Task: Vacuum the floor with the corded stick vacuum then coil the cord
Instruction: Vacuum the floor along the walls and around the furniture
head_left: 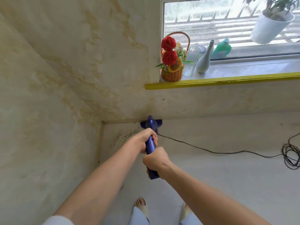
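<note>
You hold the blue vacuum point(151, 127) with both hands, one above the other on its handle. Your left hand point(146, 139) grips the handle farther down, fingers wrapped fully round it. Your right hand point(156, 161) grips the near end, fingers curled tight round it, the back of the hand toward you. The vacuum points away from you, and its head point(142, 125) sits on the pale floor point(227, 184) right against the foot of the far wall, near the corner.

The black cord point(211, 151) leaves the vacuum just past your left hand and trails across the floor to your right, ending in a loose tangle of loops point(291, 156) at the right edge of view.

Above the vacuum, a windowsill with a yellow edge point(227, 80) carries a wicker basket point(172, 76) of red and yellow flowers, a clear glass point(191, 62) just beside it, a pale bottle-shaped vase point(203, 60), and a green bottle point(222, 47) behind. A white plant pot point(269, 28) sits at the top right.

Your feet point(141, 204) show at the bottom.
</note>
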{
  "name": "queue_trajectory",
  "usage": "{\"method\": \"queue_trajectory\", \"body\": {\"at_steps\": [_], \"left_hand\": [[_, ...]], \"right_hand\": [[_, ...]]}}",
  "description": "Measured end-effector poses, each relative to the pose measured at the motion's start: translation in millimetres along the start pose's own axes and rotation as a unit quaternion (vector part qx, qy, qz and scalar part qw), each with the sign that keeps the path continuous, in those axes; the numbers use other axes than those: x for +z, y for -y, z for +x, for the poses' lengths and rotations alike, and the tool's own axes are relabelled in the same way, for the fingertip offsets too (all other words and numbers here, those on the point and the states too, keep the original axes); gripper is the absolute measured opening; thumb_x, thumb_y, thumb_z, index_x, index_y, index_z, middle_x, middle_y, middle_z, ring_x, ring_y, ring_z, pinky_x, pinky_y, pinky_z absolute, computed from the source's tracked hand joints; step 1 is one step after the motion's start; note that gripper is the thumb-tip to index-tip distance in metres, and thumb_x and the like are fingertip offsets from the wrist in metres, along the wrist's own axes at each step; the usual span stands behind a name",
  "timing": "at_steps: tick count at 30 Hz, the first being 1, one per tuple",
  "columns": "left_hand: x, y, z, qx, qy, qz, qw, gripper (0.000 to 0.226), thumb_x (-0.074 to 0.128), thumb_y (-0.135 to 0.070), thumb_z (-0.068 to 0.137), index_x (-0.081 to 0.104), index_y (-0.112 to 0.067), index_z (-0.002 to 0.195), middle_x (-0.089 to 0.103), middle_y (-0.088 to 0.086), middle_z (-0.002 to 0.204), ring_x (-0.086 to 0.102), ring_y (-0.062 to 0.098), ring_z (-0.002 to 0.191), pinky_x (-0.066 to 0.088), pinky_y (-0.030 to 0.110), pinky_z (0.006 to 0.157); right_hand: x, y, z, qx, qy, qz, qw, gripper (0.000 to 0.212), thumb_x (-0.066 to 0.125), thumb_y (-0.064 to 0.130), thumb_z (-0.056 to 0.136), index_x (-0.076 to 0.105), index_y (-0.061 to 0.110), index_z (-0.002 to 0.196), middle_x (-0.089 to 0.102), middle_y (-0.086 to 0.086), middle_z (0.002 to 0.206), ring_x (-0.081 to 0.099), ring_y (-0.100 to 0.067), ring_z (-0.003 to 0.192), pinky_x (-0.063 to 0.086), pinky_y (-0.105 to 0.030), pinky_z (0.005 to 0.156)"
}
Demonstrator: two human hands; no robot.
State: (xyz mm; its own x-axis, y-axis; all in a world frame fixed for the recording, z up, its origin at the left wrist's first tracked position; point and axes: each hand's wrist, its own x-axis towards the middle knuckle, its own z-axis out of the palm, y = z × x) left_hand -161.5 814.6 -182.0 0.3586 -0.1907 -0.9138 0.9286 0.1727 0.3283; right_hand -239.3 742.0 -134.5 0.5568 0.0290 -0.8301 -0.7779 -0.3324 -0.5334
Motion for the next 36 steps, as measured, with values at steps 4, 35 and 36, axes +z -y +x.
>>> {"method": "queue_trajectory", "body": {"at_steps": [4, 35, 36], "left_hand": [[-50, 16, -14, -0.004, 0.013, -0.009, 1.000, 0.028, 0.037, -0.001, 0.088, 0.039, -0.013, 0.063, 0.036, -0.004, 0.040, 0.033, 0.006, 0.028, 0.032, 0.012, 0.033], [-56, 5, -19, 0.014, 0.014, 0.060, 0.998, 0.027, 0.039, 0.001, 0.083, 0.038, -0.014, 0.060, 0.039, -0.003, 0.044, 0.035, 0.008, 0.030, 0.034, 0.012, 0.036], [-55, 2, -19, 0.018, 0.011, 0.056, 0.998, 0.027, 0.038, 0.001, 0.082, 0.038, -0.014, 0.060, 0.038, -0.003, 0.043, 0.035, 0.008, 0.030, 0.034, 0.012, 0.035]], "right_hand": [[55, -7, -11, -0.008, -0.010, -0.031, 0.999, 0.018, 0.048, -0.001, 0.082, 0.039, 0.009, 0.094, 0.051, -0.010, 0.083, 0.055, -0.020, 0.055, 0.049, -0.028, 0.046], [67, 5, -15, 0.030, 0.023, 0.137, 0.990, 0.021, 0.048, -0.007, 0.081, 0.049, 0.000, 0.101, 0.048, -0.012, 0.067, 0.046, -0.017, 0.045, 0.044, -0.021, 0.040], [65, 7, -13, 0.026, 0.020, 0.138, 0.990, 0.019, 0.048, -0.007, 0.082, 0.049, 0.000, 0.099, 0.048, -0.012, 0.067, 0.046, -0.017, 0.046, 0.044, -0.021, 0.041]]}}
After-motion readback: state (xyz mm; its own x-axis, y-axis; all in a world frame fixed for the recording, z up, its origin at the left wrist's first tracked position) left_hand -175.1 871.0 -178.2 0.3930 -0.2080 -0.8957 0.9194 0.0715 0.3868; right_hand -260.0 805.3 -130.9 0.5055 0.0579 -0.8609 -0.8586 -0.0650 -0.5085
